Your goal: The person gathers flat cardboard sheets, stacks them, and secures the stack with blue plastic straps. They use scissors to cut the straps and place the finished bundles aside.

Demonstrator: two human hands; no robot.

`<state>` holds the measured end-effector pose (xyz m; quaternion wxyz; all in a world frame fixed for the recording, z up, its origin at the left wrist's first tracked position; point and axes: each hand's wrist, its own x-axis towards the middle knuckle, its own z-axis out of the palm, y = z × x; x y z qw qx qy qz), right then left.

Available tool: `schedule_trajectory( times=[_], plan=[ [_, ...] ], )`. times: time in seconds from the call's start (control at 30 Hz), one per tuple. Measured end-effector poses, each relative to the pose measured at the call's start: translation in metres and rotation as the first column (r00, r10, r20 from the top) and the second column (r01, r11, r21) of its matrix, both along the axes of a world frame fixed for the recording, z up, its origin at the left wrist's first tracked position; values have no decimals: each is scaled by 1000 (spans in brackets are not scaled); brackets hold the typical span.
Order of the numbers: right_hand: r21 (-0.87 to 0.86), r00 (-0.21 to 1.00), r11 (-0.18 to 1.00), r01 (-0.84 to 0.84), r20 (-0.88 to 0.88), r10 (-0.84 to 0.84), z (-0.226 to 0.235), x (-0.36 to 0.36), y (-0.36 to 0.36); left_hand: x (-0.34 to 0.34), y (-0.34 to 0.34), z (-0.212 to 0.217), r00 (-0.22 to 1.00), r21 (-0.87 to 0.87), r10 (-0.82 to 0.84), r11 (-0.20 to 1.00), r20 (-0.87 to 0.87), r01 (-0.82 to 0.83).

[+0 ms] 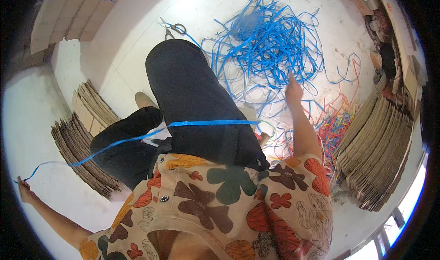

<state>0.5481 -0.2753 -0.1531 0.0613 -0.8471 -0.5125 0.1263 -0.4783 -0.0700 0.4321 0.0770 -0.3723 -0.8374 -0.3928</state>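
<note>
My left hand (pixel 25 190) is stretched out at the far left, its fingers closed on the end of a blue strap (pixel 197 123). That flat strap runs from the hand across my lap and over my dark-trousered thigh, its other end lying near my right hip. At the near side of a big tangled heap of blue straps (pixel 270 44) on the floor is my right hand (pixel 294 92). Its fingers are pressed together and point into the heap; whatever is between them cannot be made out. Scissors with dark handles (pixel 176 28) lie partly opened just beyond my knee.
Stacks of flattened cardboard stand at left (pixel 85 154) and at right (pixel 376 152). Beside the right stack lies a pile of red, yellow and blue strap scraps (pixel 337 122). Strapped cardboard bundles (pixel 75 12) fill the far left corner. Loose straps trail over the pale floor.
</note>
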Motion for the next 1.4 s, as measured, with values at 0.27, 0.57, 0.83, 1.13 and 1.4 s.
schedule_trajectory(
  times=[0.27,0.57,0.83,1.13,1.4],
  plan=[
    [-490,960,862,-133,-278,-10,-72,-59,60,100,-6,-75,975,36,-203,979,93,200],
    [-7,904,968,-250,-360,231,-71,-40,20,66,-41,-140,673,291,-422,907,607,305],
    [365,334,814,452,-915,225,228,6,80,290,-20,-179,704,130,-424,892,569,432],
    [619,340,598,508,-783,522,385,-99,116,541,-55,-250,-127,480,-522,627,844,613],
    [552,414,625,-552,-469,780,319,-248,75,604,-83,-254,-334,430,-296,375,895,821]
  ],
)
